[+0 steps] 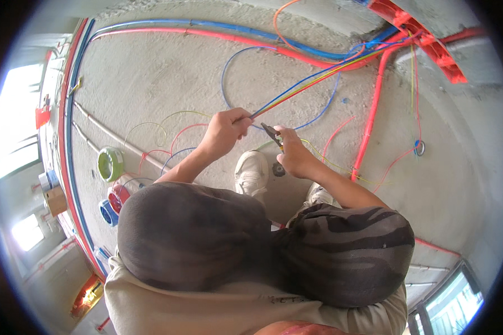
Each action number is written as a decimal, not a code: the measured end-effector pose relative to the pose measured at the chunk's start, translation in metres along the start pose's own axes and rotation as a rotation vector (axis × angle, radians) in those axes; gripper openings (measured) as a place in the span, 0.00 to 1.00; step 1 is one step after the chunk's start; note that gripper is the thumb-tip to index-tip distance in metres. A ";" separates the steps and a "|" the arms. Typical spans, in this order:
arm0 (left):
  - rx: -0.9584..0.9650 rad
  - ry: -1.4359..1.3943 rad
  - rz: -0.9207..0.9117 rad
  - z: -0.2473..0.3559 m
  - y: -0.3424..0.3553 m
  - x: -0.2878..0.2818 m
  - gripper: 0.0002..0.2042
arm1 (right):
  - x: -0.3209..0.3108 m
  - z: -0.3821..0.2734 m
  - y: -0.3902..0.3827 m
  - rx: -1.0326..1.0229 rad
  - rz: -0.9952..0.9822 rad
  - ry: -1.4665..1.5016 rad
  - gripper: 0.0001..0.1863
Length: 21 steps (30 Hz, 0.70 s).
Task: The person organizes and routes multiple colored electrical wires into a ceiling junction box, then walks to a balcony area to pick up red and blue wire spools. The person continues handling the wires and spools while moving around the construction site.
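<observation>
My left hand (227, 131) is closed around a bundle of electrical wires (310, 82), coloured blue, yellow-green and red. The bundle runs taut up and right to the red junction boxes (422, 39) at the wall's foot. Just right of it, my right hand (297, 155) grips a pair of pliers (272, 134) with dark jaws. The jaws point up-left, close to the wire ends at my left fist. Whether they touch a wire I cannot tell. Loose wire tails curve out on the left of my left hand.
Green (110, 164), red (118, 196) and blue (108, 213) wire coils stand on the floor at left. Red conduit (369, 125) and blue conduit (235, 39) run along the concrete floor. A small round box (419, 147) with wires is at right. My shoes (251, 172) are below my hands.
</observation>
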<state>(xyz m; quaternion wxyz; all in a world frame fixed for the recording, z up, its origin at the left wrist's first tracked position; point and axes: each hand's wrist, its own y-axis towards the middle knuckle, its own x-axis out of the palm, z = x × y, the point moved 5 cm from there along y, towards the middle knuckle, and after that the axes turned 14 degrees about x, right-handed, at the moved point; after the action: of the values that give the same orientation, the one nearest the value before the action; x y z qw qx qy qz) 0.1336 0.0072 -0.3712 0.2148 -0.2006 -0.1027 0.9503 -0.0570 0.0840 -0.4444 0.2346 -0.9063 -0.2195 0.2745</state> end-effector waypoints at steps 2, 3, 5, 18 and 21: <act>0.023 0.233 -0.029 0.003 -0.012 -0.014 0.09 | 0.012 -0.008 0.003 -0.063 -0.010 0.010 0.39; 0.033 0.350 -0.049 0.005 -0.017 -0.020 0.09 | 0.016 -0.009 0.004 -0.087 -0.008 0.022 0.40; -0.067 0.166 -0.058 0.002 -0.021 -0.024 0.09 | 0.023 -0.015 0.006 -0.085 -0.030 0.050 0.40; -0.138 0.027 0.186 -0.065 -0.078 -0.049 0.07 | 0.088 -0.050 0.027 -0.220 -0.015 0.041 0.42; -0.190 0.052 0.211 -0.071 -0.087 -0.048 0.08 | 0.099 -0.055 0.029 -0.274 0.040 0.037 0.42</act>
<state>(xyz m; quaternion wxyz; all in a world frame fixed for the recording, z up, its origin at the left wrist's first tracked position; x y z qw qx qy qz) 0.2356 0.0699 -0.3941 0.0965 -0.2543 -0.1651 0.9480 0.0588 0.0963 -0.4585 0.1072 -0.9389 -0.2328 0.2299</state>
